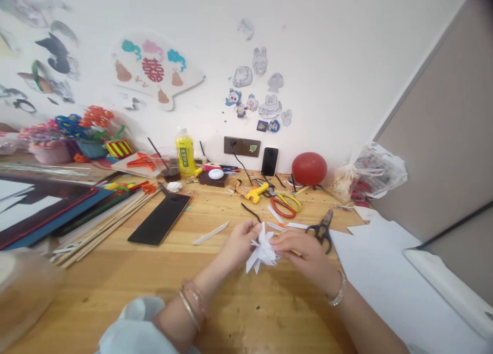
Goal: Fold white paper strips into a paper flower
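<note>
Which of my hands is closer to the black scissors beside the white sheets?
Right. Your right hand is just left of the scissors, slightly nearer you; your left hand is farther left, past the folded paper.

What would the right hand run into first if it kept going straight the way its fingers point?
The folded paper, already at the right hand's fingertips. Just beyond it, the left hand seems next in line, though one view leaves depth unclear.
</note>
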`<state>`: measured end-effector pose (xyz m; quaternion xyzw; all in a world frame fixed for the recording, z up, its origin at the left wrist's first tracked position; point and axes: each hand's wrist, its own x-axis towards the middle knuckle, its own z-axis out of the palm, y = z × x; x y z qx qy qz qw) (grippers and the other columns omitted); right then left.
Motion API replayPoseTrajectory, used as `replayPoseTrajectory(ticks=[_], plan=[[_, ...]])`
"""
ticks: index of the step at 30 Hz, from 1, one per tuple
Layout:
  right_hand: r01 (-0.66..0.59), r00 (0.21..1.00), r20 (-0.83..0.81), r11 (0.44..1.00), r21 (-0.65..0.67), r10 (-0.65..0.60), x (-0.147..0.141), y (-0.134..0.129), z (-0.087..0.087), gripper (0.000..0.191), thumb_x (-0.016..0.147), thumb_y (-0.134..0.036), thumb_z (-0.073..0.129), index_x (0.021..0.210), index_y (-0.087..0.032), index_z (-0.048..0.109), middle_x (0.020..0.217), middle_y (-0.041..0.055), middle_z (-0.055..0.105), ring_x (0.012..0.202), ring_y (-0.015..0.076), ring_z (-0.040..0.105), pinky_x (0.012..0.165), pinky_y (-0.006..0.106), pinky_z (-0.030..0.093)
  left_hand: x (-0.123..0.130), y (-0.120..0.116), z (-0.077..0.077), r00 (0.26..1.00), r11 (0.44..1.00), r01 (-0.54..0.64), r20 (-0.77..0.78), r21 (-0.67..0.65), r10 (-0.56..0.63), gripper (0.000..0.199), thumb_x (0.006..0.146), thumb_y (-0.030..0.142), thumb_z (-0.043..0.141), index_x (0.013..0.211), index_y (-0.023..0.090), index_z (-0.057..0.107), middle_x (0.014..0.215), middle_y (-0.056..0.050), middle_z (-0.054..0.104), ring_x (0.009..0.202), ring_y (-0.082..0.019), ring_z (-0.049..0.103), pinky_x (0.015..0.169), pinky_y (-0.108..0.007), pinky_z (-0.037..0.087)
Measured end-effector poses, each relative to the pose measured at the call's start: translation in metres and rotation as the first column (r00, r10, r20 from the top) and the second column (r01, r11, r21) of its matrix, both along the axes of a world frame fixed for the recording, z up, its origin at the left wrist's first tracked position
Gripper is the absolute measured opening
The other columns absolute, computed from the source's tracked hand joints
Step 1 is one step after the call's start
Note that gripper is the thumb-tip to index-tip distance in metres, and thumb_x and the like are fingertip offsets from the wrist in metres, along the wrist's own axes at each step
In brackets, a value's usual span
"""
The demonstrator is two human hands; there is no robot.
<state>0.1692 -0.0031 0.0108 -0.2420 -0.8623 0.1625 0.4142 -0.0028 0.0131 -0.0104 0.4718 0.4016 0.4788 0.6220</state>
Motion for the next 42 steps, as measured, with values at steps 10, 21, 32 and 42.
replayPoseTrajectory(ticks=[10,21,32,42], plan=[[0.114,0.982,0.14,0.991,0.075,-0.124,-0.003,-0.01,0.003,0.03,0.085,-0.035,0.051,0.112,-0.023,0.056,0.104,0.0091,0.06,0.096,0.0216,0.055,0.083,0.037,0.045,-0.004,-0.006,0.015,0.968,0.943,0.029,-0.246,0.331,0.057,0.022,0.083,0.037,0.045,0.071,0.017,0.046,0.061,0.005,0.042,0.055,-0.009,0.04,0.051,-0.021,0.035],[0.09,0.991,0.092,0.992,0.088,-0.098,0.001,-0.011,0.01,0.022,0.087,-0.019,0.046,0.103,-0.022,0.06,0.098,0.0065,0.063,0.092,0.0184,0.058,0.082,0.035,0.045,-0.006,-0.009,0.017,0.977,0.942,0.073,-0.215,0.329,-0.001,0.023,0.083,0.038,0.045,0.073,0.017,0.047,0.065,0.004,0.044,0.057,-0.009,0.04,0.052,-0.021,0.035],[0.231,0.923,0.226,0.919,0.32,-0.31,-0.003,-0.004,0.001,0.024,0.092,-0.022,0.038,0.09,-0.019,0.062,0.086,0.0075,0.067,0.079,0.0188,0.06,0.073,0.035,0.048,-0.003,-0.003,0.012,0.986,0.988,0.151,-0.074,0.027,-0.149,0.034,0.063,0.045,0.067,0.069,0.014,0.054,0.059,0.004,0.052,0.054,-0.009,0.046,0.053,-0.021,0.035],[0.122,0.946,0.243,0.931,0.345,-0.214,-0.004,0.0,-0.002,0.03,0.093,-0.021,0.033,0.089,-0.016,0.062,0.083,0.0086,0.067,0.074,0.0178,0.059,0.065,0.031,0.049,-0.002,0.006,-0.005,0.998,0.999,0.042,-0.049,0.033,-0.04,0.033,0.061,0.042,0.069,0.067,0.014,0.054,0.056,0.003,0.054,0.05,-0.008,0.046,0.05,-0.021,0.037]])
